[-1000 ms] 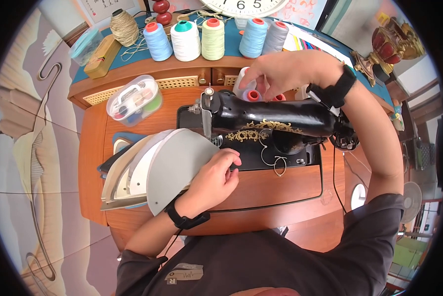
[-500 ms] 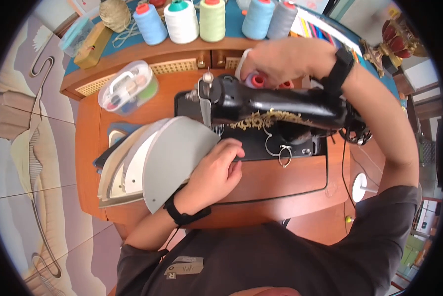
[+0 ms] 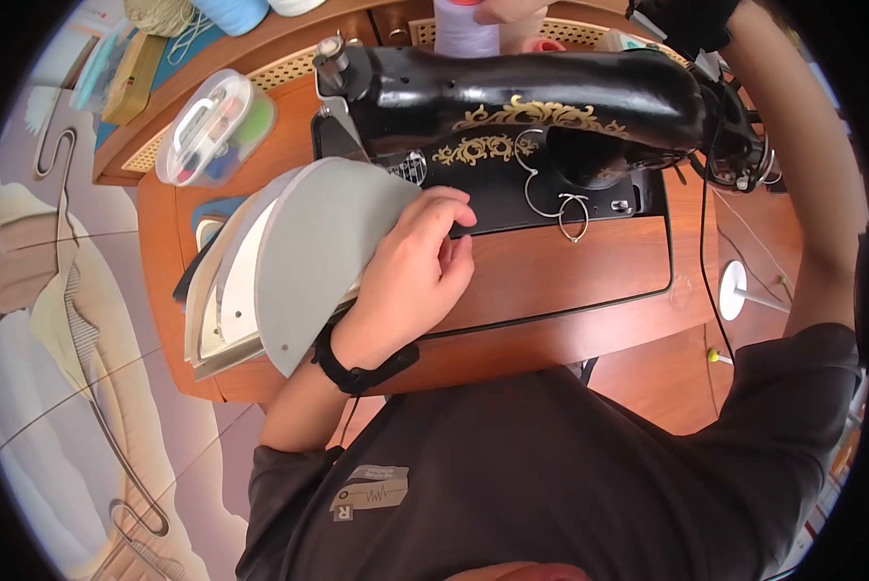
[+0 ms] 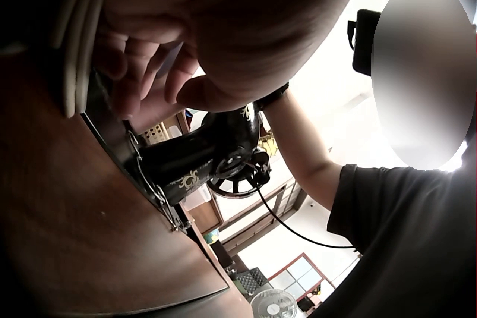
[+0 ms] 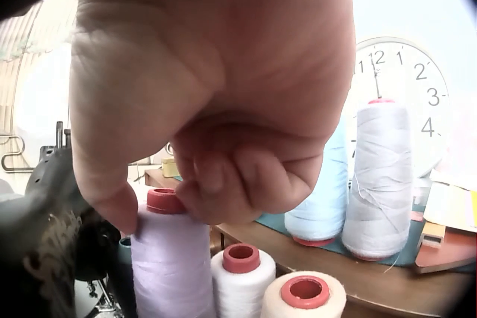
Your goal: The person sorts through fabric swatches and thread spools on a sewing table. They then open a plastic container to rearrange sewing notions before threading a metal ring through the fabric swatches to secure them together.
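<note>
shiny brown wooden table [image 3: 550, 290] holds a black metal sewing machine with gold swirls [image 3: 550, 77]. behind it, a tall, pale purple cone of thread [image 5: 171, 266] stands upright, well away from the left hand [image 3: 413, 266] and right under the right hand [image 5: 209, 87]. right thumb and bent fingers pinch its top. left fingers bend loosely, holding nothing, by a flat grey half-round sheet [image 3: 328, 242].

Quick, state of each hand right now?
Left hand: open, loosely bent by the gray panel, nothing seen in its grip.
Right hand: closed, pinching the top of the lavender thread cone.
</note>
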